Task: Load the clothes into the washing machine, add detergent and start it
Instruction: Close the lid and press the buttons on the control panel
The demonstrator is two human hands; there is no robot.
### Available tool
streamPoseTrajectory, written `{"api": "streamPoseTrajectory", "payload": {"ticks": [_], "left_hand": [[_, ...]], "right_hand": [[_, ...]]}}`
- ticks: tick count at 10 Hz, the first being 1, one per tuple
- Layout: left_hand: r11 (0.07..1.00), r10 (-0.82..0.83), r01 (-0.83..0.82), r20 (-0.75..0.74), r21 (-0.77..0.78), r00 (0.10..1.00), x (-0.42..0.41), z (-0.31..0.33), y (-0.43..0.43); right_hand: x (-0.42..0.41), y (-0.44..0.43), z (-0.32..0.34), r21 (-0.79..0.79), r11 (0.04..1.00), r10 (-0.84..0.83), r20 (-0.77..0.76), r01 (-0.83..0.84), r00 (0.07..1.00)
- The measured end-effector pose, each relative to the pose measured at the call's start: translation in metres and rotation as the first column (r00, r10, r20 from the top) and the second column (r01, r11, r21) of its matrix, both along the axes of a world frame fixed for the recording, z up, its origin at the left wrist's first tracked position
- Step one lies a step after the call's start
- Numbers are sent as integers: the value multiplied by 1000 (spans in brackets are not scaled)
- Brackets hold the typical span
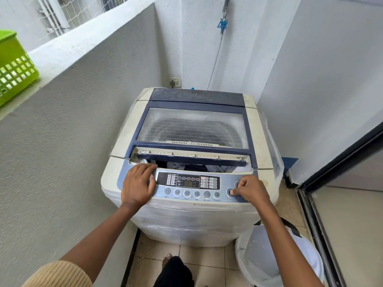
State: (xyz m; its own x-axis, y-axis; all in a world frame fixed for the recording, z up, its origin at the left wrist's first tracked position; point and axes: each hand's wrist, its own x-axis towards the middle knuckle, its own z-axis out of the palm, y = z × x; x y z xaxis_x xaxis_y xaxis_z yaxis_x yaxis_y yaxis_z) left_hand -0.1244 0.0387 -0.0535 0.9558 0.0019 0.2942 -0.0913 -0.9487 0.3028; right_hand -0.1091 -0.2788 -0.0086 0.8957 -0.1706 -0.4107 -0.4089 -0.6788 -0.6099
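From the head camera, the washing machine [186, 222] stands in the corner with its lid [192, 125] lifted a little at the front, and the clothes [180, 165] lie in the drum, seen through that gap. The left hand [137, 186] rests relaxed and flat on the left end of the control panel [186, 184], grasping nothing. The right hand [250, 190] is clenched on nothing, one fingertip on a round button [229, 192] at the panel's right end; a white hamper [269, 255] stands just beside the machine.
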Motion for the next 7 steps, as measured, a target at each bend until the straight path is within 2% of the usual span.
{"api": "streamPoseTrajectory", "payload": {"ticks": [7], "left_hand": [[1000, -6, 6, 3, -5, 1000, 0, 0, 0]], "right_hand": [[-3, 1, 3, -29, 999, 16, 10, -16, 1000]]}}
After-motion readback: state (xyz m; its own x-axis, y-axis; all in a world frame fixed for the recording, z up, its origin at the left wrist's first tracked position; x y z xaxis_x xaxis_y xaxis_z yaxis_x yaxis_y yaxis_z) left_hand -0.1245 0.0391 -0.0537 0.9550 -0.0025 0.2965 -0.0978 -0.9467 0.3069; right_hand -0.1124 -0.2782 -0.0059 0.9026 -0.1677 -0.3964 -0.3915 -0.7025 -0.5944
